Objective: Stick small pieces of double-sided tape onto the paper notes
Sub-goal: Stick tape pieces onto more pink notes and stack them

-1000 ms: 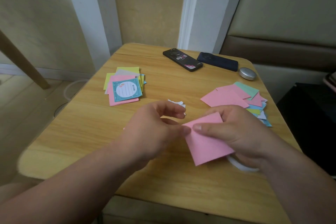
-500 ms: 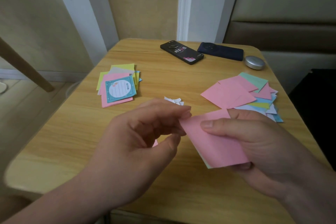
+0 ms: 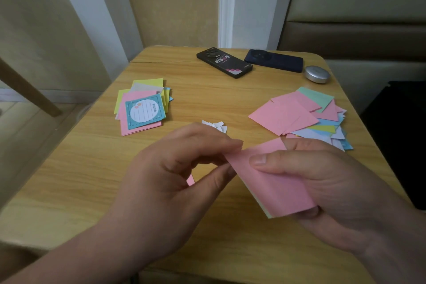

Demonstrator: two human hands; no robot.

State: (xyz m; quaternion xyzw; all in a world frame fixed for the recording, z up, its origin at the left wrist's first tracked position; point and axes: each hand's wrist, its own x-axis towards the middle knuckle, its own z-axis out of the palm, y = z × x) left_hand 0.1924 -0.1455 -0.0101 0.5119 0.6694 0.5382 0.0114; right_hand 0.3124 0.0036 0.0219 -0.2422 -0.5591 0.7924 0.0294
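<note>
One wide-angle cam, head-worn, is looking fwd & down from the near edge of a wooden table [image 3: 92, 180]. It's sitting close: left hand [image 3: 175, 175] & right hand [image 3: 322, 180], both pinching a pink note [image 3: 272, 189], are filling the lower frame; a wall [image 3: 173, 2] is showing at top.

From the middle of the table [image 3: 76, 182] we find bare wood open toward eight o'clock, while stacked notes [image 3: 143, 108] at ten, white scraps [image 3: 215, 125] then a black phone [image 3: 224, 62] at twelve, and fanned notes [image 3: 290, 115] at two block passage.
</note>
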